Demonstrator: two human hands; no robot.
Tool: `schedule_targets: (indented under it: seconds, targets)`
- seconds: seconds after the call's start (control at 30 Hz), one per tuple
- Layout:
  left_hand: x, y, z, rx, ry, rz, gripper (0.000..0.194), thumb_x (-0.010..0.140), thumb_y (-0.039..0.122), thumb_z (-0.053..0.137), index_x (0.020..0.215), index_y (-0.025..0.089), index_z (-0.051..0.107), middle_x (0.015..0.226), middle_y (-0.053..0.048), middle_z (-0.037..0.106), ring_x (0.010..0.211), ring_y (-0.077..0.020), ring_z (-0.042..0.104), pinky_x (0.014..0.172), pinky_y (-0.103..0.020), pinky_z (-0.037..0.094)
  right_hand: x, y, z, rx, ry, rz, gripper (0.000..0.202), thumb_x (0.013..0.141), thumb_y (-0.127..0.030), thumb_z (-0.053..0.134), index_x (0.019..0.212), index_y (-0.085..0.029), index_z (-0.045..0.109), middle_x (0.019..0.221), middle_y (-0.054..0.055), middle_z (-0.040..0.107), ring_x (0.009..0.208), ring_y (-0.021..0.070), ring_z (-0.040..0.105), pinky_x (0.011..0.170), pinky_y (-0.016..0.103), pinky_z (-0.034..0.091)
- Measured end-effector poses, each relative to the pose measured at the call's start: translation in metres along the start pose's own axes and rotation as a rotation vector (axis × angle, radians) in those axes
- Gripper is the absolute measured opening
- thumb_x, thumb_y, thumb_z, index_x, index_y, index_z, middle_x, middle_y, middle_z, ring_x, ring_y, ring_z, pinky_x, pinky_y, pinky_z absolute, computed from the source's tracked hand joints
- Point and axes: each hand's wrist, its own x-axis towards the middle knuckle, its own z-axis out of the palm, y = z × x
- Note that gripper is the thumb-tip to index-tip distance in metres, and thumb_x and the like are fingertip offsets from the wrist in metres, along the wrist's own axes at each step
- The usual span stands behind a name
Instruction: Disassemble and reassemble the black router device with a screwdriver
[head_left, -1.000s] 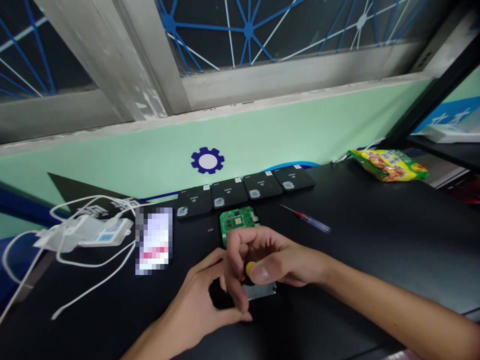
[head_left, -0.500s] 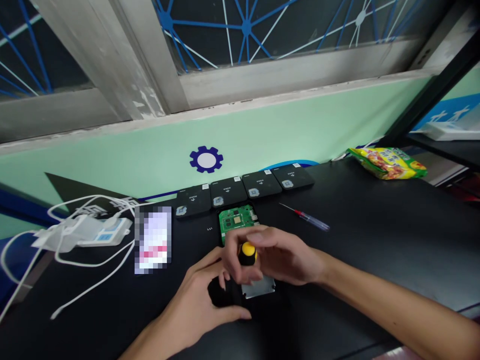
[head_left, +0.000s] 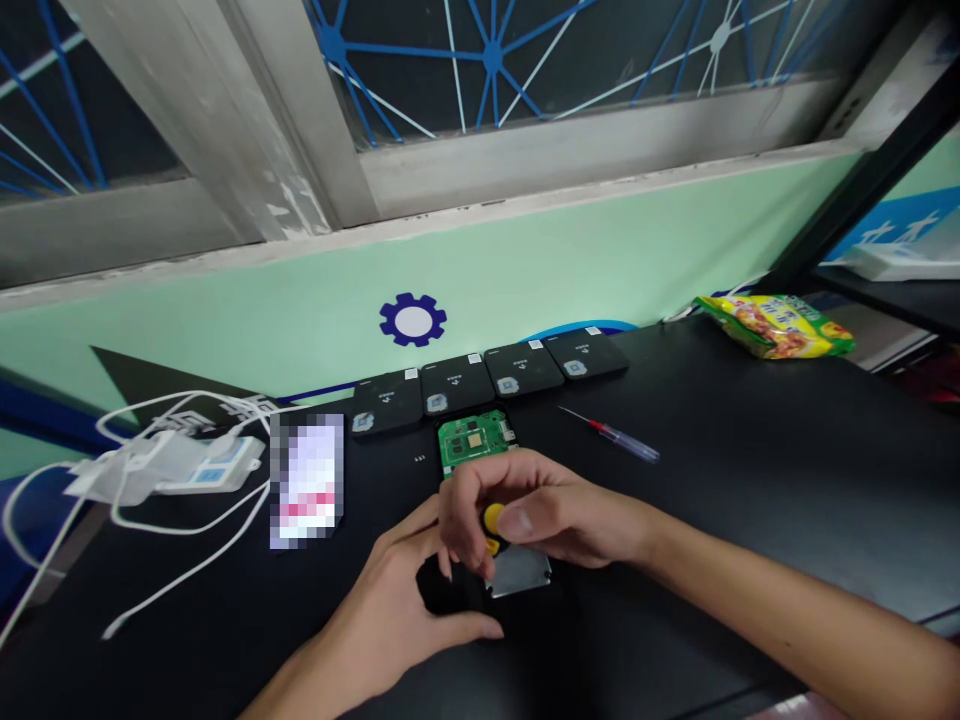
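My right hand (head_left: 555, 515) is closed around a yellow-and-black screwdriver (head_left: 493, 518), its handle end up; the tip is hidden. Below it lies a silver metal plate (head_left: 523, 574) on a dark case, whose outline is hard to make out against the table. My left hand (head_left: 397, 590) grips the left side of that case, thumb at the near edge and fingers at the far one. Just behind my hands is a green circuit board (head_left: 474, 438) in a black shell, partly covered by my right hand.
Several flat black boxes (head_left: 457, 383) stand in a row along the wall. A clear-handled screwdriver (head_left: 630, 445) lies to the right, and tiny screws (head_left: 420, 458) lie left of the board. A blurred phone (head_left: 306, 480), a white power strip (head_left: 214, 462) and a snack bag (head_left: 784, 327) are farther out.
My right thumb and fingers have shifted on the screwdriver handle, the thumb now lying across its top. The left hand and the case stay put.
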Motion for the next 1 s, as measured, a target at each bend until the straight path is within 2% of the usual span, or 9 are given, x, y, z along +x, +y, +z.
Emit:
schedule_targets:
  seconds: [0.17, 0.3, 0.47, 0.57, 0.7, 0.77, 0.87, 1.0]
  targets:
    - [0.001, 0.0, 0.0, -0.019, -0.014, 0.005, 0.033, 0.067, 0.026, 0.106, 0.085, 0.023, 0.079, 0.101, -0.001, 0.071, 0.079, -0.0181, 0.065, 0.07, -0.028, 0.06, 0.0, 0.003, 0.0, 0.064, 0.001, -0.013, 0.025, 0.086, -0.03, 0.088, 0.096, -0.015, 0.07, 0.088, 0.004, 0.072, 0.076, 0.0162, 0.066, 0.076, 0.029, 0.051]
    - [-0.001, -0.002, -0.001, -0.003, -0.032, 0.005, 0.032, 0.068, 0.028, 0.107, 0.087, 0.025, 0.081, 0.103, 0.0, 0.072, 0.082, -0.0189, 0.068, 0.072, -0.029, 0.06, 0.001, 0.004, 0.001, 0.07, -0.032, -0.032, 0.026, 0.092, -0.033, 0.084, 0.097, -0.018, 0.064, 0.082, 0.003, 0.075, 0.068, 0.0156, 0.065, 0.077, 0.032, 0.052]
    - [-0.003, -0.005, -0.001, 0.019, -0.055, -0.037, 0.036, 0.068, 0.029, 0.107, 0.094, 0.026, 0.083, 0.102, 0.0, 0.073, 0.087, -0.0223, 0.071, 0.078, -0.033, 0.061, 0.002, 0.001, 0.003, 0.049, -0.052, -0.013, 0.028, 0.091, -0.031, 0.082, 0.095, -0.021, 0.056, 0.073, 0.001, 0.074, 0.062, 0.015, 0.061, 0.082, 0.036, 0.052]
    - [-0.001, -0.003, -0.001, -0.015, -0.076, -0.052, 0.037, 0.07, 0.027, 0.106, 0.098, 0.027, 0.083, 0.107, -0.001, 0.076, 0.093, -0.0241, 0.074, 0.081, -0.035, 0.063, 0.002, -0.001, 0.003, 0.058, -0.059, -0.01, 0.029, 0.09, -0.029, 0.08, 0.094, -0.022, 0.052, 0.07, -0.001, 0.072, 0.057, 0.0134, 0.055, 0.075, 0.032, 0.051]
    - [0.0, -0.003, -0.002, -0.035, -0.112, -0.046, 0.046, 0.072, 0.025, 0.104, 0.113, 0.029, 0.082, 0.123, -0.002, 0.077, 0.101, -0.0252, 0.076, 0.09, -0.038, 0.065, 0.001, -0.001, 0.002, 0.06, -0.095, -0.007, 0.027, 0.091, -0.023, 0.075, 0.095, -0.023, 0.049, 0.066, -0.006, 0.066, 0.049, 0.0099, 0.046, 0.066, 0.027, 0.045]
    - [-0.001, -0.006, -0.002, -0.007, -0.081, -0.029, 0.051, 0.07, 0.027, 0.106, 0.115, 0.028, 0.082, 0.128, -0.003, 0.076, 0.108, -0.0281, 0.075, 0.093, -0.04, 0.065, 0.0, 0.0, 0.002, 0.063, -0.08, 0.002, 0.028, 0.088, -0.021, 0.077, 0.094, -0.023, 0.049, 0.064, -0.008, 0.061, 0.049, 0.0091, 0.041, 0.062, 0.026, 0.04]
    - [-0.004, -0.01, 0.0, 0.025, -0.05, -0.018, 0.054, 0.069, 0.03, 0.107, 0.117, 0.027, 0.081, 0.13, -0.005, 0.075, 0.111, -0.0304, 0.075, 0.091, -0.04, 0.066, -0.001, 0.0, 0.002, 0.066, -0.057, 0.029, 0.028, 0.085, -0.021, 0.08, 0.096, -0.021, 0.054, 0.064, -0.01, 0.054, 0.051, 0.0089, 0.035, 0.058, 0.025, 0.033]
    - [-0.004, -0.009, 0.001, 0.025, -0.052, -0.03, 0.055, 0.069, 0.03, 0.107, 0.117, 0.028, 0.082, 0.123, -0.004, 0.076, 0.108, -0.0294, 0.075, 0.086, -0.037, 0.067, -0.001, -0.002, 0.003, 0.037, -0.061, 0.008, 0.017, 0.093, -0.031, 0.069, 0.101, -0.016, 0.066, 0.067, -0.005, 0.054, 0.057, 0.013, 0.039, 0.062, 0.029, 0.036]
